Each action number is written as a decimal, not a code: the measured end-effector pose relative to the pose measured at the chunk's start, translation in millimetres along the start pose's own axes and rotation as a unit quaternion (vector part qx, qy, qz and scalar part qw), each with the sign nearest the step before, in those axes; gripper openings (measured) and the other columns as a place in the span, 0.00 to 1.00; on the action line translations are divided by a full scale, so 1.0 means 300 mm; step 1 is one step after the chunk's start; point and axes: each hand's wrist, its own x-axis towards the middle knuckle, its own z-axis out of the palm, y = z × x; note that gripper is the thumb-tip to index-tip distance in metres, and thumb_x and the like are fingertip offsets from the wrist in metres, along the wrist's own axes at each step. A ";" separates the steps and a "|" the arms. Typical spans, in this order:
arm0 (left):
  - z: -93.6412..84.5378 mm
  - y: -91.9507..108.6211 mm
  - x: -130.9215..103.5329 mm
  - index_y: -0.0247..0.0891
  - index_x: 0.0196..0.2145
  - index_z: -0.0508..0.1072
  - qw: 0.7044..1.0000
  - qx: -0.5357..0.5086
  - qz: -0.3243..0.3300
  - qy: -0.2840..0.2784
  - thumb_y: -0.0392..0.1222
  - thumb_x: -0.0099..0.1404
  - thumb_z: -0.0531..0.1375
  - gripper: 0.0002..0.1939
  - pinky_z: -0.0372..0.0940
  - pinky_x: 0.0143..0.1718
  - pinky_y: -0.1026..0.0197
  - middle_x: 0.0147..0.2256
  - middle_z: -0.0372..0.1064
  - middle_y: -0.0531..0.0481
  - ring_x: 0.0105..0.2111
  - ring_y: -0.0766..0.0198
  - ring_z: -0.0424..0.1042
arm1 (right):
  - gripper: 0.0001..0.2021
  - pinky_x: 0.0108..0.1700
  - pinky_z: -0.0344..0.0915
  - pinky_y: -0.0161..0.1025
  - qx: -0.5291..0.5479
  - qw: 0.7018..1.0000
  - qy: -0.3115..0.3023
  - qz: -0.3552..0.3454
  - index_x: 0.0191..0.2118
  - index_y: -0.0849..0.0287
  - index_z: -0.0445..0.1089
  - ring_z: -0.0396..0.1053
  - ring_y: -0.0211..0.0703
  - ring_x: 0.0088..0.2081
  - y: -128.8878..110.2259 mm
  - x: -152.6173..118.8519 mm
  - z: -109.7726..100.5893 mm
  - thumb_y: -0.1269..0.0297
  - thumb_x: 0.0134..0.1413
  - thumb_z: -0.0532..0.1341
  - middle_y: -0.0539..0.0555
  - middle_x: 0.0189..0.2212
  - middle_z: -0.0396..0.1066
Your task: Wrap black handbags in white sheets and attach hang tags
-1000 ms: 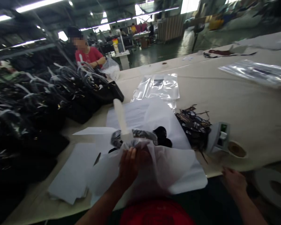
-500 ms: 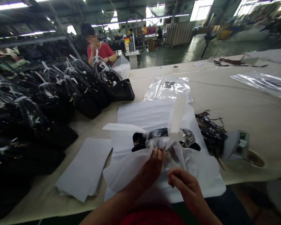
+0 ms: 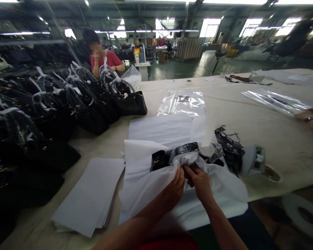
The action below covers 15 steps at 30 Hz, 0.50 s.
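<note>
A black handbag [image 3: 160, 160] lies in front of me, largely covered by white wrapping paper [image 3: 146, 189]. Its handle [image 3: 184, 149] is wrapped in clear plastic, and a white paper strip [image 3: 208, 144] stands up from the handle's right side. My left hand [image 3: 175, 187] pinches the paper's near edge at the middle of the bag. Fingertip to fingertip with it, my right hand [image 3: 200, 181] is closed at the same spot; what lies between its fingers is hidden.
Black handbags [image 3: 130, 103] crowd the left side. White sheets [image 3: 90, 194] are stacked left of the wrapping. Clear plastic bags [image 3: 184, 103] lie beyond it. Right are dark straps [image 3: 231, 149] and a tape dispenser [image 3: 253, 161]. Another person's hand [image 3: 305, 114] touches plastic sheets [image 3: 273, 100].
My right hand has moved up and left to meet my left hand at the paper's edge. Another person's hand has appeared at the right. The view has shifted slightly.
</note>
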 end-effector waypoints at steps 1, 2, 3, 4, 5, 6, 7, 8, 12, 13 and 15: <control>0.000 -0.003 -0.001 0.19 0.48 0.68 1.000 0.004 0.004 0.002 0.37 0.62 0.49 0.21 0.41 0.65 0.43 0.52 0.64 0.31 0.55 0.48 0.62 | 0.24 0.15 0.53 0.33 -0.014 1.000 -0.003 0.002 0.19 0.61 0.67 0.58 0.34 0.13 -0.005 0.004 -0.004 0.41 0.38 0.62 0.52 0.15 0.67; 0.001 -0.007 -0.002 0.20 0.49 0.68 1.000 0.005 0.009 0.003 0.37 0.63 0.48 0.22 0.41 0.65 0.42 0.52 0.64 0.32 0.55 0.48 0.61 | 0.24 0.15 0.54 0.33 -0.038 0.999 -0.003 0.001 0.18 0.60 0.67 0.58 0.34 0.13 -0.008 0.010 -0.008 0.40 0.39 0.61 0.52 0.15 0.68; 0.002 -0.011 -0.002 0.20 0.49 0.68 1.000 0.007 0.013 0.004 0.38 0.63 0.47 0.22 0.40 0.65 0.41 0.52 0.64 0.32 0.56 0.47 0.61 | 0.24 0.16 0.55 0.33 -0.071 0.997 -0.001 0.002 0.17 0.60 0.67 0.59 0.35 0.13 -0.009 0.016 -0.013 0.40 0.39 0.61 0.52 0.15 0.69; 0.003 -0.015 -0.001 0.20 0.49 0.68 1.000 0.008 0.016 0.006 0.38 0.63 0.47 0.23 0.40 0.65 0.40 0.53 0.64 0.32 0.56 0.47 0.61 | 0.25 0.16 0.56 0.34 -0.110 0.994 0.002 0.007 0.16 0.60 0.67 0.60 0.36 0.13 -0.008 0.022 -0.017 0.39 0.39 0.61 0.53 0.15 0.69; 0.004 -0.018 0.000 0.20 0.50 0.67 1.000 0.008 0.018 0.005 0.38 0.63 0.47 0.23 0.40 0.65 0.40 0.53 0.63 0.33 0.56 0.47 0.61 | 0.26 0.17 0.57 0.35 -0.147 0.989 0.003 0.014 0.14 0.59 0.67 0.61 0.36 0.13 -0.004 0.027 -0.021 0.38 0.40 0.60 0.53 0.14 0.68; 0.003 -0.018 0.001 0.20 0.50 0.67 1.000 0.007 0.017 0.003 0.38 0.63 0.47 0.23 0.40 0.65 0.40 0.53 0.63 0.33 0.56 0.46 0.60 | 0.27 0.18 0.58 0.35 -0.177 0.984 0.004 0.022 0.13 0.59 0.66 0.62 0.37 0.13 0.003 0.031 -0.024 0.37 0.40 0.59 0.53 0.13 0.67; 0.000 -0.017 0.000 0.20 0.50 0.67 1.000 0.003 0.014 0.002 0.38 0.63 0.47 0.23 0.40 0.64 0.40 0.53 0.63 0.33 0.56 0.46 0.60 | 0.28 0.19 0.58 0.36 -0.194 0.981 0.004 0.027 0.12 0.59 0.66 0.62 0.38 0.13 0.013 0.032 -0.026 0.37 0.40 0.59 0.53 0.11 0.66; -0.006 -0.014 -0.004 0.19 0.50 0.67 1.000 -0.006 0.011 0.008 0.38 0.62 0.48 0.23 0.41 0.64 0.41 0.53 0.64 0.32 0.56 0.45 0.61 | 0.28 0.19 0.58 0.36 -0.194 0.981 0.004 0.026 0.12 0.58 0.65 0.61 0.38 0.13 0.026 0.031 -0.027 0.37 0.41 0.58 0.52 0.10 0.65; -0.073 -0.010 -0.061 0.25 0.49 0.68 0.983 -0.113 -0.068 0.127 0.38 0.62 0.52 0.19 0.48 0.61 0.46 0.52 0.64 0.35 0.56 0.49 0.60 | 0.23 0.22 0.61 0.36 -0.119 0.992 0.019 -0.049 0.16 0.57 0.66 0.64 0.39 0.17 0.103 0.008 -0.020 0.39 0.39 0.60 0.49 0.14 0.66; -0.096 -0.019 -0.086 0.29 0.50 0.67 0.969 -0.144 -0.125 0.155 0.38 0.63 0.53 0.19 0.50 0.60 0.47 0.53 0.64 0.37 0.57 0.50 0.59 | 0.22 0.24 0.62 0.36 -0.107 0.992 0.024 -0.065 0.18 0.57 0.67 0.65 0.40 0.19 0.126 0.001 -0.019 0.40 0.38 0.60 0.49 0.15 0.67; -0.135 -0.059 -0.144 0.32 0.52 0.65 0.932 -0.180 -0.266 0.168 0.38 0.63 0.54 0.19 0.52 0.57 0.48 0.54 0.62 0.37 0.59 0.50 0.55 | 0.21 0.26 0.63 0.36 -0.102 0.991 0.031 -0.078 0.23 0.56 0.70 0.67 0.42 0.22 0.167 -0.011 -0.017 0.40 0.38 0.61 0.49 0.18 0.69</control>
